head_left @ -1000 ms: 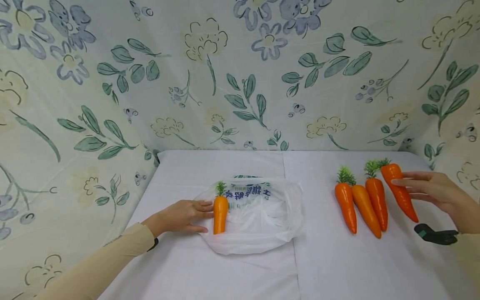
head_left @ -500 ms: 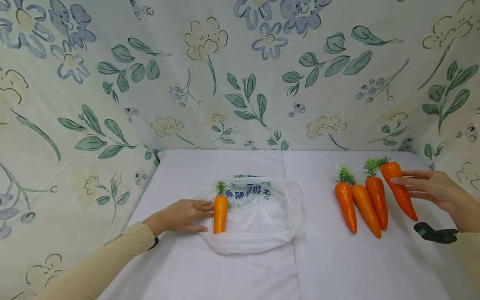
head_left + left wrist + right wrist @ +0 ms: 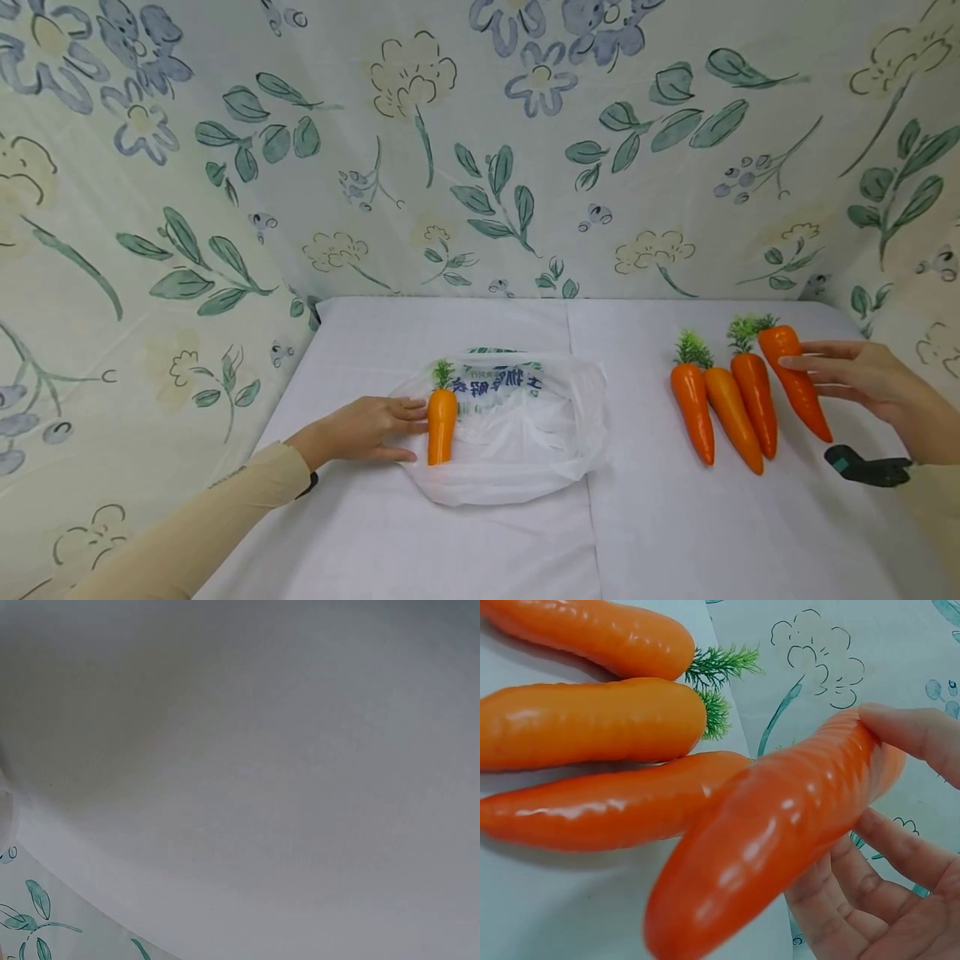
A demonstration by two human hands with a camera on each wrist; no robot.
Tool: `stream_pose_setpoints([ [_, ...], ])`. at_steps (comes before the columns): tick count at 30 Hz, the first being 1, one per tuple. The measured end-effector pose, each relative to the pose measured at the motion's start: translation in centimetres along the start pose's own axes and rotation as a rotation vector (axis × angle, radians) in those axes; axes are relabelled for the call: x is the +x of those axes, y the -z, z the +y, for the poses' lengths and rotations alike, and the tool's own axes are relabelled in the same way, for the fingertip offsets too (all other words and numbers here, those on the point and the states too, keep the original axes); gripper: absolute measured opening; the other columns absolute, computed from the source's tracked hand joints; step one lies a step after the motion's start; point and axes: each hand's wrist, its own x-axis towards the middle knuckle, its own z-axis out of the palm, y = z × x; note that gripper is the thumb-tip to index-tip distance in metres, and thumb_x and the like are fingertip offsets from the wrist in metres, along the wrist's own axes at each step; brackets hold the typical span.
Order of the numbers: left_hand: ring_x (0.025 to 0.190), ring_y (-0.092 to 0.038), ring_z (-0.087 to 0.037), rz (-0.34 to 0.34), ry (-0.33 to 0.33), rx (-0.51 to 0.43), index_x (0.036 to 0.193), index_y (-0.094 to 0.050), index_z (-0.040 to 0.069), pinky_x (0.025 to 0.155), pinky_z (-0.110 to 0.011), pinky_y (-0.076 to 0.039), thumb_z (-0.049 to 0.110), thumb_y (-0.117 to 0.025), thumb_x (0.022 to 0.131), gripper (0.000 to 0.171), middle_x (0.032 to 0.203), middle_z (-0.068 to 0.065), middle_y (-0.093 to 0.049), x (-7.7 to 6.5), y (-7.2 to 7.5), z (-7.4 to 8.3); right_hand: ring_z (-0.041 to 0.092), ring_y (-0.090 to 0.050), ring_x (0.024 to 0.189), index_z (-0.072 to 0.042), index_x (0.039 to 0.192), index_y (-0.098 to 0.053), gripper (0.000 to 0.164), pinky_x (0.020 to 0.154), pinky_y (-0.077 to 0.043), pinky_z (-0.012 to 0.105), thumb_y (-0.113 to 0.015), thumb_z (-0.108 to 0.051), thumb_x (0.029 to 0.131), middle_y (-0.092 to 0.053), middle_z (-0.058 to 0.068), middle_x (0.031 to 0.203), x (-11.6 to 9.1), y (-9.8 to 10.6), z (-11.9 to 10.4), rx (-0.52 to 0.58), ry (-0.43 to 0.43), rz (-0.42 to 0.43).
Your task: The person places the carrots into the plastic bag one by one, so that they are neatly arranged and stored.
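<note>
My right hand [image 3: 862, 379] grips an orange toy carrot [image 3: 804, 404] between thumb and fingers, on the right of the table. In the right wrist view this carrot [image 3: 757, 840] slants down with its tip toward the camera. Just left of it lie three more carrots, a left one [image 3: 692, 412], a middle one [image 3: 735, 421] and a right one [image 3: 755, 408], with green tops pointing away. My left hand [image 3: 363, 432] rests at the left edge of a white plastic bag [image 3: 517, 487], fingers extended beside an orange carrot [image 3: 441, 425] whose lower end is hidden by the bag's near rim.
A white cloth covers the table [image 3: 510, 558], with a seam running down its middle. Behind and to the sides hangs a floral curtain [image 3: 525, 250]. The left wrist view holds mostly plain white cloth [image 3: 262, 810].
My right hand and its carrot have edged slightly left, toward the other carrots. The left hand, the bag and the carrot in it stay as they were.
</note>
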Motion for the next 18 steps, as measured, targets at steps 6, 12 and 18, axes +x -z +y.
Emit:
stream_pose_setpoints([
  [6,0.133,-0.051,-0.024,-0.001,0.0,-0.004,0.136,-0.063,0.013,0.105,-0.039,-0.045,0.056,-0.058,0.096,0.059,0.142,-0.006,-0.056,0.0,0.0,0.0,-0.002,-0.057,0.078,0.022,0.142,-0.025,0.08,0.071,-0.059,0.032,-0.061,-0.035,0.1,-0.063,-0.012,0.098,0.2,-0.1,0.3,0.001,0.007,-0.018],
  [12,0.133,-0.051,-0.023,0.003,0.0,0.004,0.136,-0.063,0.013,0.105,-0.039,-0.045,0.056,-0.058,0.096,0.059,0.141,-0.006,-0.056,0.0,0.0,-0.1,0.004,-0.059,0.081,0.023,0.141,-0.024,0.082,0.076,-0.06,0.04,-0.061,-0.037,0.1,-0.067,0.001,0.1,0.3,-0.3,0.6,-0.027,-0.013,-0.025],
  [18,0.133,-0.051,-0.024,0.0,0.006,-0.006,0.136,-0.063,0.013,0.105,-0.039,-0.045,0.057,-0.058,0.095,0.06,0.141,-0.006,-0.056,0.0,0.0,0.0,0.012,-0.059,0.084,0.024,0.14,-0.025,0.083,0.078,-0.059,0.043,-0.061,-0.038,0.099,-0.066,0.011,0.104,0.3,-0.5,1.1,-0.047,-0.035,-0.029],
])
